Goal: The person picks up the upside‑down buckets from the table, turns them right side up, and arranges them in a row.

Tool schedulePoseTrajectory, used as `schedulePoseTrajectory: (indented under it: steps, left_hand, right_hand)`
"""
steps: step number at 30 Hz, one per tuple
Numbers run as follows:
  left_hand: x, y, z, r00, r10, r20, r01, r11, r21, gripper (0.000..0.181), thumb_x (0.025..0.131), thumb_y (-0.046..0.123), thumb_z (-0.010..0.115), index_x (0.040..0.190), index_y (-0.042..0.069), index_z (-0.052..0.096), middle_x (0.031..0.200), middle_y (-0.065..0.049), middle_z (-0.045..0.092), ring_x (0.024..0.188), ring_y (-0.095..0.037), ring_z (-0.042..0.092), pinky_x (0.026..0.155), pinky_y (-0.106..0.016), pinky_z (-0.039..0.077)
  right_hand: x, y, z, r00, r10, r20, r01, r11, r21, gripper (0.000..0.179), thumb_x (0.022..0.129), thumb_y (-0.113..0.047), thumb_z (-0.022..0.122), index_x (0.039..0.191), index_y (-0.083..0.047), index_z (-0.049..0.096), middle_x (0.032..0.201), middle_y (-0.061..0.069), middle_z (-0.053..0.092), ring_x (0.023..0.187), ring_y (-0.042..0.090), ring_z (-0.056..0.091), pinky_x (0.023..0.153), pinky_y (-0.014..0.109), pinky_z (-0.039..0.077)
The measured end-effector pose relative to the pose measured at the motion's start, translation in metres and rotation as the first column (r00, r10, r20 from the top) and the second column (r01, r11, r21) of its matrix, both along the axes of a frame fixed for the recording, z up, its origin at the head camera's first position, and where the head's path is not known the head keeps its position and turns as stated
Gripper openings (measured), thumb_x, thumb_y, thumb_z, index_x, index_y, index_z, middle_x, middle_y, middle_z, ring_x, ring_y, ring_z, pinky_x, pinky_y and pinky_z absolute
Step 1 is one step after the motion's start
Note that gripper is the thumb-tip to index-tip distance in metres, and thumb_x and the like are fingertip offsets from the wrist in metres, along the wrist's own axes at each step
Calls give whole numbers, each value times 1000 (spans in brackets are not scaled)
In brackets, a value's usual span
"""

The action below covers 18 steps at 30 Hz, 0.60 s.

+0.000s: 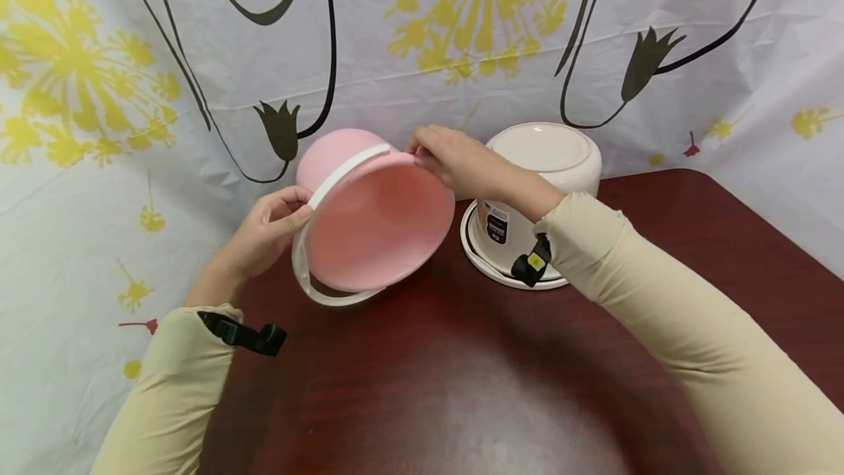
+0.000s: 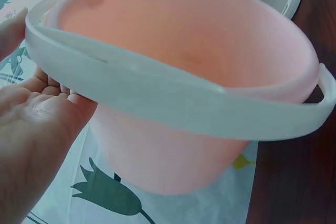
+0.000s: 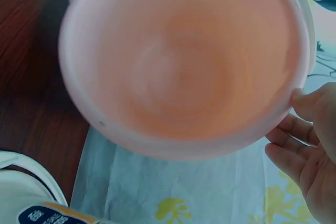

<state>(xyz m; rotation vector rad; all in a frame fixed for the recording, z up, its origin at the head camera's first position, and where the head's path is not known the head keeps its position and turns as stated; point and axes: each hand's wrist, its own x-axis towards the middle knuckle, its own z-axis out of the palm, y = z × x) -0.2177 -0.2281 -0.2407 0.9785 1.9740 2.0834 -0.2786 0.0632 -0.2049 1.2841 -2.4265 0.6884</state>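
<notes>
A pink bucket (image 1: pixel 382 226) with a white handle (image 1: pixel 302 262) is held tilted above the table, its mouth facing me and its inside bare. My left hand (image 1: pixel 267 229) grips the rim and handle at the left, thumb on the near side. At the upper right of the rim, my right hand (image 1: pixel 461 160) pinches the edge; in the right wrist view the right thumb (image 3: pixel 302 100) lies over the rim with the fingers behind. The white handle (image 2: pixel 131 87) crosses in front of the bucket in the left wrist view.
Right of the pink bucket, a cream bucket (image 1: pixel 580 156) stands upside down on the dark red table (image 1: pixel 409 372), a label (image 1: pixel 497 226) on its side. Behind hangs a white patterned curtain (image 1: pixel 369 42). Black straps (image 1: pixel 244 333) sit on both wrists.
</notes>
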Motion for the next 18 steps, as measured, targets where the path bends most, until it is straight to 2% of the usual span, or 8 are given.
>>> schedulePoseTrajectory:
  steps: [3, 7, 13, 15, 18]
  left_hand:
    - [0, -2, -2, 999, -4, 51, 1, 998, 62, 17, 94, -1, 41, 97, 1, 57, 87, -5, 59, 81, -13, 55, 73, -23, 47]
    - [0, -5, -5, 996, 1, 88, -11, 994, 105, 19, 97, 6, 39, 97, 1, 57, 88, -6, 60, 81, -13, 57, 73, -23, 47]
    - [0, -8, -12, 991, 24, 134, -49, 980, 192, 26, 99, 10, 36, 89, 2, 58, 81, -5, 58, 76, -14, 55, 69, -23, 46]
    - [0, -10, -14, 989, 6, 146, -39, 973, 228, 29, 99, 10, 33, 87, 3, 58, 80, -5, 58, 75, -14, 55, 68, -23, 45]
    - [0, -13, -17, 983, -64, 175, 8, 954, 300, 35, 101, 11, 27, 93, 2, 60, 84, -6, 61, 79, -15, 56, 71, -25, 45]
  right_hand:
    - [-5, -4, 4, 999, 8, 50, -6, 999, -37, 13, 94, -9, 52, 104, -2, 57, 102, 11, 59, 98, 22, 55, 87, 32, 43]
    - [-13, -8, 7, 993, 19, 120, -10, 997, -72, 15, 92, -10, 55, 103, -1, 60, 100, 11, 62, 96, 21, 59, 84, 30, 45]
    - [-21, -10, 7, 983, -1, 182, 15, 997, -78, 16, 92, -10, 56, 104, -2, 63, 100, 12, 65, 96, 21, 60, 85, 30, 44]
    - [-22, -11, 6, 981, -16, 195, 32, 996, -81, 17, 92, -11, 56, 104, -2, 63, 101, 12, 65, 95, 21, 60, 84, 30, 44]
    - [-22, -10, 5, 972, -43, 231, 67, 993, -96, 19, 91, -12, 58, 106, -2, 63, 98, 12, 65, 91, 21, 61, 80, 31, 45]
